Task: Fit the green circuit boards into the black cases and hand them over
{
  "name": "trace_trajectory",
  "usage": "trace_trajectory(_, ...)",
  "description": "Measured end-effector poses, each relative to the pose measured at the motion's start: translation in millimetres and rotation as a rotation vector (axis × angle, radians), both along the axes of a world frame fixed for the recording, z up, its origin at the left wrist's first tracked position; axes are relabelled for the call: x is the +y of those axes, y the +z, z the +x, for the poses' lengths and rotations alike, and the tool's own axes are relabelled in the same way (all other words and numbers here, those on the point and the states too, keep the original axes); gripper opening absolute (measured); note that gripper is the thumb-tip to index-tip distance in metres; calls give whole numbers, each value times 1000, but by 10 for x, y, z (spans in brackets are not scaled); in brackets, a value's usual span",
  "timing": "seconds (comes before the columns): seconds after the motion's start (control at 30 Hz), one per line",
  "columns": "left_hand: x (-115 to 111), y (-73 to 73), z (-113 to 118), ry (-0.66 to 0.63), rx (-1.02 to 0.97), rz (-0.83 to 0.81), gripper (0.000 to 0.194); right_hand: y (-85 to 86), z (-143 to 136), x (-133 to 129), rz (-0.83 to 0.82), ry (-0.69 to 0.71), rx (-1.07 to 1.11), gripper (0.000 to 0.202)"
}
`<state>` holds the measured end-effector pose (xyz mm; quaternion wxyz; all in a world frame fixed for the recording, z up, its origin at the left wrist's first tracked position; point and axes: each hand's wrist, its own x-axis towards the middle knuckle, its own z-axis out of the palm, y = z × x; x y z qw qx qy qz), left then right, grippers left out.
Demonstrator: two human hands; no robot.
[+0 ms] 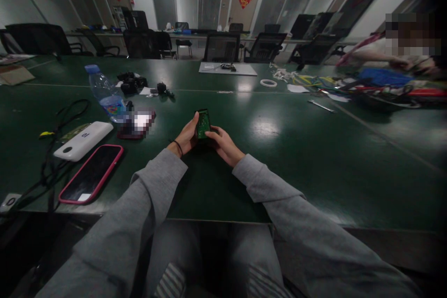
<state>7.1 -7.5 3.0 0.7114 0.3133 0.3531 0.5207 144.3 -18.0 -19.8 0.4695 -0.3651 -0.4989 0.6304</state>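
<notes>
At the centre of the frame, both hands close on a small dark-edged slab [203, 122] with a green, speckled face, held up over the near side of the green worktop [296, 167]. The left hand [189, 136] grips its left side, thumb along that edge; the right hand [224, 144] pinches its lower right, thumb tip over the face, while the fingers behind are mostly hidden. Good handling here seems to call for the left hand to bear the weight, leaving the right thumb light and free. Pressure probably belongs on the rims rather than the speckled face, and tilting it towards the light should help. Elbows kept in would likely stay clear of the pink-edged phone [91, 174], white oblong device [84, 141] and bottle [111, 100] at left.
</notes>
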Motion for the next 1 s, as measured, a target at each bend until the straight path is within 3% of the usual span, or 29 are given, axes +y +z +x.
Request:
trace_trajectory(0.17, 18, -34, 45, 135, 30, 30, 35, -29, 59, 86, 100, -237, -108, 55)
trace_trajectory(0.27, -44, 13, 88, 92, 9, 56, 30, -79, 86, 114, 243, -403, -253, 56)
trace_trajectory(0.43, -179, 105, 154, 17, -22, 48, 32, -139, 65, 56, 558, -507, -631, 52)
trace_trajectory(0.57, -201, 101, 174, 19, -50, 38, 36, -134, 40, -10, 670, -524, -790, 51)
trace_trajectory(0.73, -135, 53, 187, -16, -96, 29, 38, -84, 13, -73, 749, -477, -831, 57)
trace_trajectory(0.9, -43, -27, 117, -94, -131, -92, 66, -44, -38, -151, 841, -386, -874, 61)
trace_trajectory(1.0, -7, -65, 75, -83, -116, -122, 71, -28, -55, -188, 887, -360, -868, 59)
